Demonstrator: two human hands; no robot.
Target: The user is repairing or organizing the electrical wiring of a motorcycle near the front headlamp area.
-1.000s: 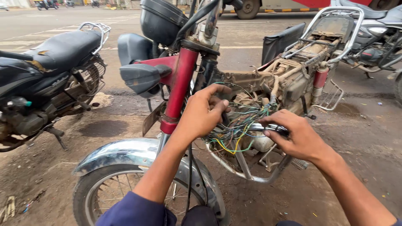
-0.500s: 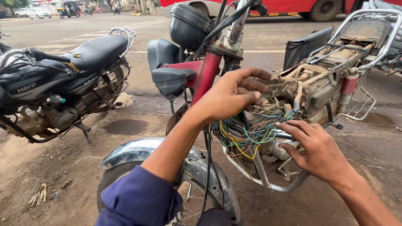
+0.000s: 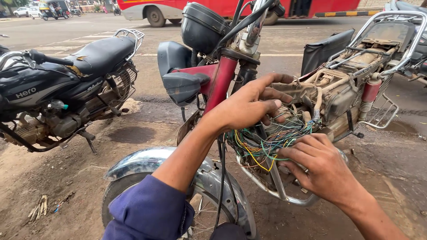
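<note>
Left hand [image 3: 249, 106], fingers spread open, hovers over a stripped motorcycle's tangled wires [image 3: 262, 142]; right hand [image 3: 320, 166], fingers loosely curled, touches them, gripping nothing.

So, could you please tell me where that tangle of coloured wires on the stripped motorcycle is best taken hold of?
Probably at the loose yellow and green loops that sag free below the bundle of coloured wires, coming from the camera side between the left hand and right hand; behind, the wires run into the frame.
</note>
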